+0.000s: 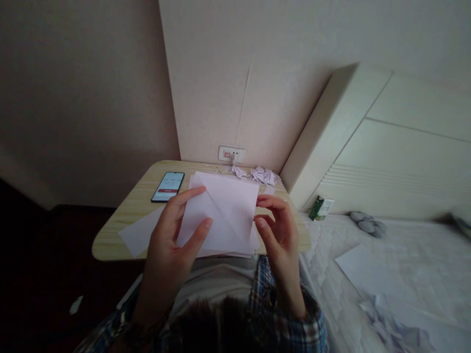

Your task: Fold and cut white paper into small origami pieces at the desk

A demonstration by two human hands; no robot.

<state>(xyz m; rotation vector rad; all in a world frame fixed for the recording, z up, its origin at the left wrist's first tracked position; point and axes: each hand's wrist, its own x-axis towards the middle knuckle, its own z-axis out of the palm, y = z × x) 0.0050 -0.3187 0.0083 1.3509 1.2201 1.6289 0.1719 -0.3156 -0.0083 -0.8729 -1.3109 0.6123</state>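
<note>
A square sheet of white paper [228, 215] with a faint diagonal crease is held up over the small table. My left hand [176, 230] grips it at the left side, thumb lying across the front face and fingers around the left edge. At the right edge, my right hand [277, 230] is curved, its thumb and fingers apart and the fingertips beside or just touching the paper. More white sheets show behind and below the square, their number hidden. Another white paper piece [142, 230] lies on the table by my left wrist.
On the wood-grain table [110, 240] lie a phone [168, 187] and folded paper pieces [263, 175] near the wall socket [231, 154]. To the right, the bed [324, 264] bears a green-white box [321, 208], a grey item [367, 224] and loose papers [368, 269]. A scrap [76, 305] lies on the dark floor.
</note>
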